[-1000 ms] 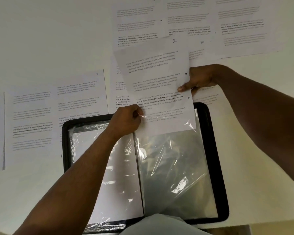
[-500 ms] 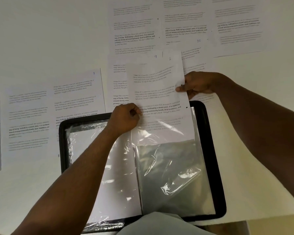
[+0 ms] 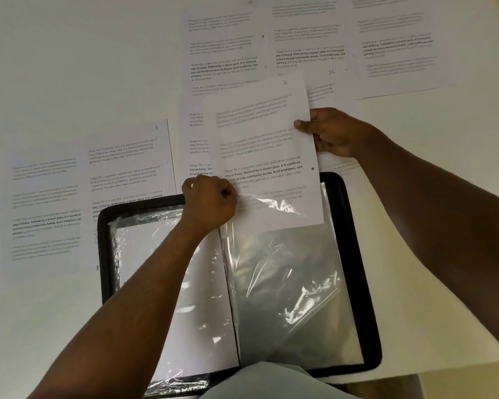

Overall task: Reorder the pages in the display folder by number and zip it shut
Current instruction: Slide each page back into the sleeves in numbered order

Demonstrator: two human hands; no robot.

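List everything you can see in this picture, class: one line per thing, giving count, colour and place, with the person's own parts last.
Black zip display folder: one, black rim, open flat at the near table edge.
Clear plastic sleeve: one on the right side, transparent, mouth pulled open at the top.
White printed page being inserted: one, bottom edge just inside the sleeve mouth.
White sheet in the left sleeve: one, blank face showing.
Loose white printed pages: several, exact count unclear, spread on the table left of and beyond the folder.
White table: one, under everything.
Left hand: pinches the sleeve's top edge.
Right hand: grips the page's right edge.
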